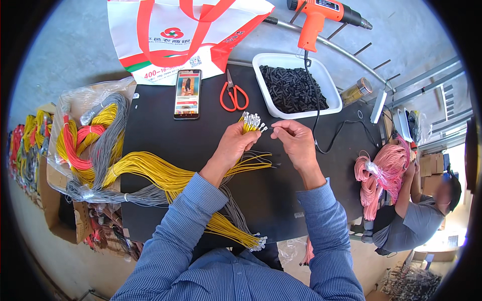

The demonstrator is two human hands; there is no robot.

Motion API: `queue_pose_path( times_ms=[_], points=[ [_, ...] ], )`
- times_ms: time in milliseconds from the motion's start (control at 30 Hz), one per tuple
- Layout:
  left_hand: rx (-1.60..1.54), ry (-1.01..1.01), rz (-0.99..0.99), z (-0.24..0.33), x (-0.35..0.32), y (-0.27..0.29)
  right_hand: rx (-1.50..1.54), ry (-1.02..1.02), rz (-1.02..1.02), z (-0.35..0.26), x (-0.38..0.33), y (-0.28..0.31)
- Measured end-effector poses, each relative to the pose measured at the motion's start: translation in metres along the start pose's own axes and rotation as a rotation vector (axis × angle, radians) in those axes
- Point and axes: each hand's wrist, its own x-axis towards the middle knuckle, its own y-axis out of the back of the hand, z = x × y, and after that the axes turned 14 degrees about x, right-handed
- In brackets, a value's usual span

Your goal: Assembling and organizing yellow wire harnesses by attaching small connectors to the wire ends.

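My left hand (232, 144) is closed round a bunch of yellow wires, whose silvery crimped terminals (253, 122) stick up out of the fist. Just right of them, my right hand (297, 143) pinches thumb and forefinger together; whatever lies between the fingertips is too small to make out. Yellow wires (150, 168) run left across the black table (271, 205), with grey wires (145, 197) beside and under them. Another bunch of terminals (258, 243) lies at the table's front edge. Behind my hands, a white tub (334, 98) holds many short black tubes (291, 88).
Red-handled scissors (234, 95) and a phone (187, 95) lie behind my left hand. An orange heat gun (314, 25) hangs above the tub, its cord trailing onto the table. Pink wire coils (377, 173) hang over the right edge, near another person (416, 215). A box of wires (60, 170) stands left.
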Motion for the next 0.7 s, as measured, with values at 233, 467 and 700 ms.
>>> queue_pose_path(
  times_ms=[233,467,700],
  points=[
    [0.025,0.0,-0.006,0.0,0.0,0.001,0.029,-0.054,-0.029,-0.005,0.0,-0.001],
    [0.058,0.004,-0.012,0.001,0.0,-0.001,-0.064,-0.057,-0.068,-0.012,0.006,0.001],
    [0.097,0.0,-0.003,0.0,-0.001,0.0,-0.088,-0.088,-0.119,-0.014,0.01,0.005]
  ],
)
